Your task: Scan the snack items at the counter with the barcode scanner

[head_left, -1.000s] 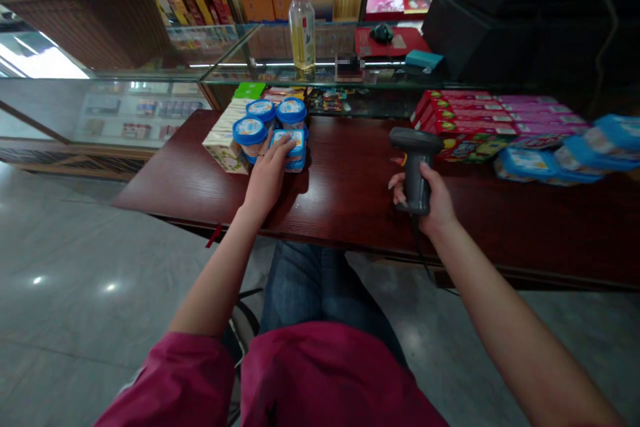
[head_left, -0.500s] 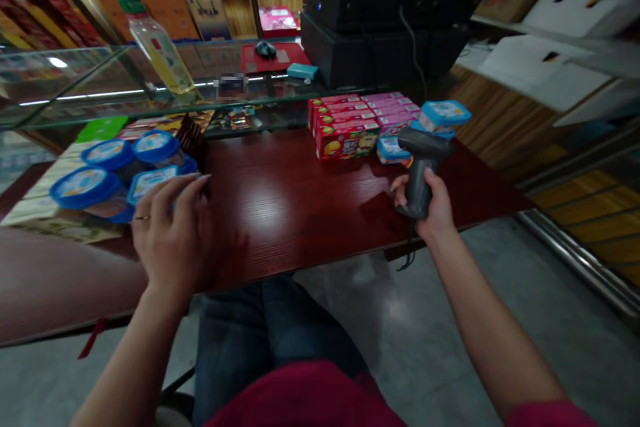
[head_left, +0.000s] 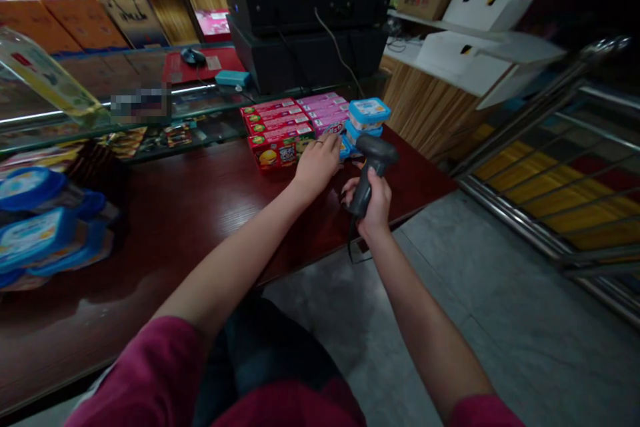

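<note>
In my right hand point(head_left: 376, 203) is a dark grey handheld barcode scanner point(head_left: 370, 170), held upright by its handle with the head on top. My left hand point(head_left: 320, 163) reaches across to the front of the boxes, fingers stretched out, the fingertips by a low blue-lidded tub point(head_left: 345, 147). Whether they touch it I cannot tell. Beside that tub stand stacked blue-lidded tubs point(head_left: 369, 113), partly behind the scanner. Red snack boxes point(head_left: 277, 133) and pink boxes point(head_left: 324, 112) stand in rows just behind my left hand.
Several blue-lidded tubs point(head_left: 35, 240) are piled at the left of the dark red table point(head_left: 200, 207). Behind it, a glass counter carries a bottle of yellow liquid point(head_left: 50, 80), a mouse point(head_left: 193, 57) and black equipment point(head_left: 305, 40). A metal rail point(head_left: 530, 233) stands at the right.
My left hand has gone from the left-hand tubs over to the boxes at the right. The view has turned right. The scanner stays in my right hand.
</note>
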Motion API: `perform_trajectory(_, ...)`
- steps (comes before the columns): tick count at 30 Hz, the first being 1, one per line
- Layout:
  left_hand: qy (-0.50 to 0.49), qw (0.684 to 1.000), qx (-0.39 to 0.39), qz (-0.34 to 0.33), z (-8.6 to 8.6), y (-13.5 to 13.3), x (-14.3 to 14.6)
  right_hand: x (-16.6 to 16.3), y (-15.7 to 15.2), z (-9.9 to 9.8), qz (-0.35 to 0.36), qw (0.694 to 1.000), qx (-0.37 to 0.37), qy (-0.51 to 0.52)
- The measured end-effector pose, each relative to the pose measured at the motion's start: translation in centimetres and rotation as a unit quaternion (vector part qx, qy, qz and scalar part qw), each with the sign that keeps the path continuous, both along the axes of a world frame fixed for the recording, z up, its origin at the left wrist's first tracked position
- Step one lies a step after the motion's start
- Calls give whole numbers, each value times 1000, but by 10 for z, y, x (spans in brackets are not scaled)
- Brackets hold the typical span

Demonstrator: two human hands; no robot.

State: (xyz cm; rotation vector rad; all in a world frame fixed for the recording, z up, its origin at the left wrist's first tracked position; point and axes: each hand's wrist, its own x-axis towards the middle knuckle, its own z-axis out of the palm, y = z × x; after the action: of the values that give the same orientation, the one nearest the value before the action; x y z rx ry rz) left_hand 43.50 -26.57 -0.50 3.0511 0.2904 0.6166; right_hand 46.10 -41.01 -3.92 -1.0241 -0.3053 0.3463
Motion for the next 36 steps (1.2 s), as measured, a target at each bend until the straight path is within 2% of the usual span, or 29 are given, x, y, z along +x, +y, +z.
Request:
perform_trajectory(3, 6, 1000, -26, 5, -8, 3, 9, 1, -1, 0, 2, 1000, 11, 6)
perform_trajectory(5, -7, 998, -54, -17, -12, 6, -4, 1, -2, 0, 8, 1000, 15, 4)
perform_trajectory(8, -52, 986, -155, -41, -20, 9, -48, 1, -4, -1, 22, 1000, 14, -6)
perform_trajectory(10, -98, 954, -279, -53, -27, 12, -89, 1, -6, 0, 40, 999, 5, -11)
perform_trajectory(12, -156, 882, -443, -39, -32, 20, -132, 0, -9, 2, 73, 997, -6, -12)
perform_trajectory(15, -239, 703, -669, 35, -33, 42, -190, -9, -9, 9, 139, 990, -21, -17)
perform_trajectory(17, -281, 601, -745, 68, -27, 62, -218, -25, -2, 12, 189, 981, -37, -16)
perform_trajectory(18, -304, 566, -762, 76, -23, 72, -229, -35, 4, 13, 222, 974, -42, -10)
perform_trajectory(22, -404, 459, -788, 71, -10, 109, -253, -83, 49, 15, 345, 937, -61, 13)
perform_trajectory(25, -440, 401, -801, 64, -9, 127, -261, -111, 90, 18, 398, 914, -71, 24)
perform_trajectory(28, -446, 366, -814, 73, -13, 136, -264, -129, 121, 21, 432, 898, -73, 29)
perform_trajectory(31, -472, 334, -813, 64, -18, 140, -265, -143, 133, 22, 446, 892, -70, 28)
perform_trajectory(36, -514, 336, -786, 61, -26, 145, -260, -153, 125, 20, 453, 885, -104, 27)
